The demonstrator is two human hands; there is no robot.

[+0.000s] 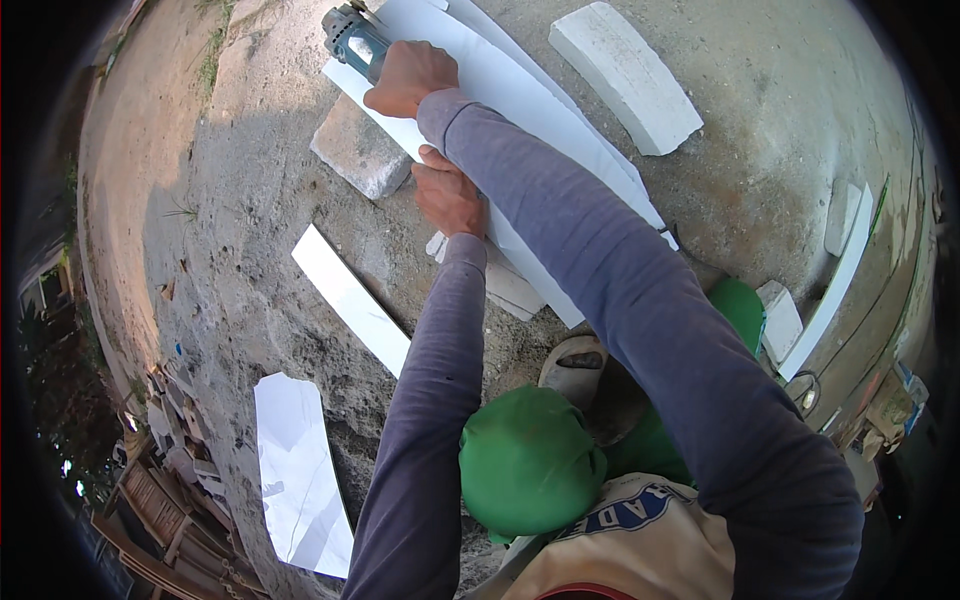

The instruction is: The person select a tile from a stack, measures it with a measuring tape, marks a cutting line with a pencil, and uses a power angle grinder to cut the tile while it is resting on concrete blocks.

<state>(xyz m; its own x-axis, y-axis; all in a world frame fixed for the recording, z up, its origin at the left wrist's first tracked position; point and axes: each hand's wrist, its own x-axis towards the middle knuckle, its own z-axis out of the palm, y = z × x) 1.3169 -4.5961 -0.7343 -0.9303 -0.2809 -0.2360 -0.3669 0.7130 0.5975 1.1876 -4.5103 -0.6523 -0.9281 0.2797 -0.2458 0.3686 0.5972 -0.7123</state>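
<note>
My right hand (412, 78) is wrapped round a teal angle grinder (357, 45) at the far end of a long white tile (510, 85). The grinder's disc is not clearly visible. Nearer to me, my left hand (450, 195) is closed on the tile's left edge, its thumb uppermost and its other fingers partly hidden. The tile lies slantwise, raised on pale blocks, and my right forearm covers part of it. Under its left side sits a rough grey block (362, 147); a broken pale block (513, 290) shows under the near end.
White offcuts lie left: a narrow strip (350, 300) and a wider piece (298, 475). A large pale block (625, 80) rests right of the tile. Farther right, another white strip (830, 285) leans by a small block (780, 320). Wooden furniture (155, 510) stands lower left.
</note>
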